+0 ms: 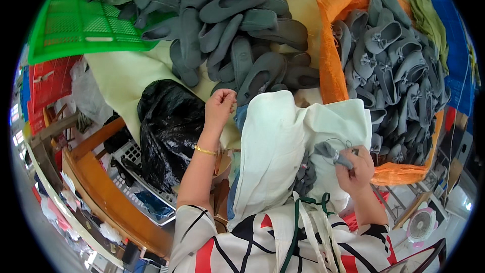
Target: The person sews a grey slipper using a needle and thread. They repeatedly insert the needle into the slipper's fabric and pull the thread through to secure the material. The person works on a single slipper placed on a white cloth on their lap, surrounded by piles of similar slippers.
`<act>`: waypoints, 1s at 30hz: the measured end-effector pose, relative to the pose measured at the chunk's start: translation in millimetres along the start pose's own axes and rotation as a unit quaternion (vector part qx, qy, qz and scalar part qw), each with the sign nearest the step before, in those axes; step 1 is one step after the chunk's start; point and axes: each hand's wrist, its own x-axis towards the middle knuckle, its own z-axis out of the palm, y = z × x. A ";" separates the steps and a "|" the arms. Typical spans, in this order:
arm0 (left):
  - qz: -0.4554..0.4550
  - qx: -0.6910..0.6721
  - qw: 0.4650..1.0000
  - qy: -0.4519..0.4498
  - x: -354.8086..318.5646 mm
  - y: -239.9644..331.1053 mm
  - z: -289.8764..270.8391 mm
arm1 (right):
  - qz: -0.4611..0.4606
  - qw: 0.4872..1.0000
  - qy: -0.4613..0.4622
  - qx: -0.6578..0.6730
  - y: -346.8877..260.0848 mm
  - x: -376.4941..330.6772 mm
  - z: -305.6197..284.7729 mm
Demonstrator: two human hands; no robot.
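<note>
My left hand (219,106) is raised over the table edge with its fingers pinched together, apparently on a thin thread that I can barely see. My right hand (356,169) grips a small grey fabric piece (331,152) over the white cloth (283,146) on my lap. A thin thread loops above that piece. More grey fabric (305,177) lies bunched in the lap beside it.
A heap of grey slippers (237,30) covers the table ahead. An orange sack (336,45) at right holds several grey slippers with bows (394,65). A black plastic bag (169,126) sits at left, a green crate (76,25) top left, a wooden frame (101,187) below it.
</note>
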 end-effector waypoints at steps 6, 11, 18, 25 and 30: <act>0.184 0.407 0.894 0.039 84.1 -45.6 51.6 | -0.010 1.000 0.004 -0.006 11.2 3.9 3.3; 0.164 0.597 0.784 0.043 125.9 -51.8 76.5 | -0.021 0.999 -0.037 0.012 15.1 7.3 -5.5; 0.291 0.476 0.816 0.148 101.7 44.5 -7.4 | -0.035 0.999 0.016 0.014 16.6 -1.8 -4.3; 0.253 0.355 0.900 0.020 -115.8 157.0 -32.8 | -0.029 0.993 0.097 0.065 9.3 -5.7 -1.1; 0.224 0.375 0.899 -0.036 -238.4 109.2 -4.1 | -0.029 0.987 0.124 0.096 -2.7 -8.9 -3.4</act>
